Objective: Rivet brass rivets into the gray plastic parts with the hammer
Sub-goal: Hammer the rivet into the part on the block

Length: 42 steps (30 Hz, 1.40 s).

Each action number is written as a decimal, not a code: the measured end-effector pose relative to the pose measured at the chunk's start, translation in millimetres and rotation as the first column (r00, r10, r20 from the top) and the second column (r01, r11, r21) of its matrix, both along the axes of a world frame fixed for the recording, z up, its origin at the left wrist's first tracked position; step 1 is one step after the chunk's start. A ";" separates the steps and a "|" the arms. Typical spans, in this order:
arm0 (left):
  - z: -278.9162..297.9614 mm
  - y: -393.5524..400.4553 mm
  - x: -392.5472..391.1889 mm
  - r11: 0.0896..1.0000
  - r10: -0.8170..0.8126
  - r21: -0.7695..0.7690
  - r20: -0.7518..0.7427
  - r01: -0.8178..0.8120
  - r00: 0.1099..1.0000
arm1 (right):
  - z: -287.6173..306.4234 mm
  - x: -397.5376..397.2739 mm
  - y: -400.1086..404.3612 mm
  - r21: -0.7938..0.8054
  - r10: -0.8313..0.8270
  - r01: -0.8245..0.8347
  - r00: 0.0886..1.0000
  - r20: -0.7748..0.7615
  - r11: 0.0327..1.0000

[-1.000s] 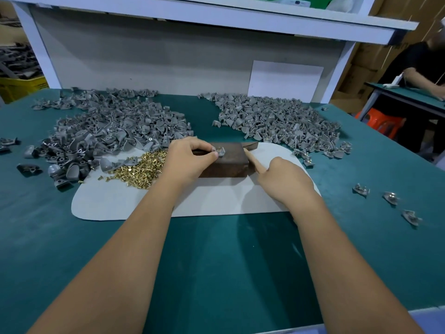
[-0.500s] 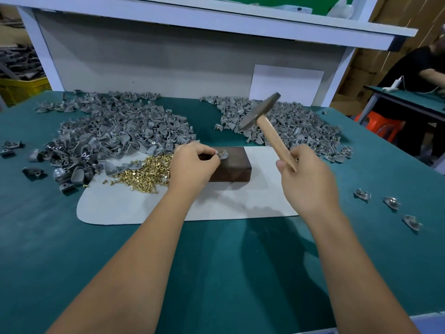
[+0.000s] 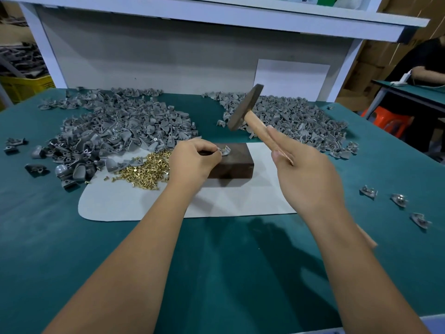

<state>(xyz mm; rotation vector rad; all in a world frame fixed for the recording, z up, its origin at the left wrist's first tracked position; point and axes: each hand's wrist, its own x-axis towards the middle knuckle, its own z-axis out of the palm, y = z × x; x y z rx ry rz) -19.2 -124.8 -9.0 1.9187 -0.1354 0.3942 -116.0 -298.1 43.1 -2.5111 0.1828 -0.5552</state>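
Right hand (image 3: 305, 174) is closed around the wooden-handled steel hammer (image 3: 245, 107), raised above the work. Left hand (image 3: 192, 162) pinches a small gray plastic part (image 3: 225, 150) with a brass rivet on the dark wooden block (image 3: 231, 162). Recommended: strike squarely, fingertips clear. Loose brass rivets (image 3: 142, 169) lie left of that hand; heaps of gray parts (image 3: 115, 131) beyond.

A small factory assembly workshop: green-topped workbench (image 3: 216, 273) heaped with gray plastic parts (image 3: 115, 131), loose brass rivets (image 3: 144, 169), another worker (image 3: 423, 66) seated nearby
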 end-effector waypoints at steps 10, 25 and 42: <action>4.7 0.2 -5.6 0.995 0.051 0.090 -0.027 -0.049 0.998 | 1.4 -1.9 2.6 -0.192 -0.024 0.018 0.999 -0.025 0.981; 3.3 1.1 -3.1 0.997 0.058 0.047 -0.043 -0.056 0.997 | 11.9 0.4 2.1 -0.297 -0.046 0.060 0.997 0.054 0.953; 4.0 1.2 -5.2 0.994 0.073 0.080 -0.051 -0.069 0.996 | 22.7 13.9 3.2 -0.161 0.011 -0.009 1.000 0.011 0.987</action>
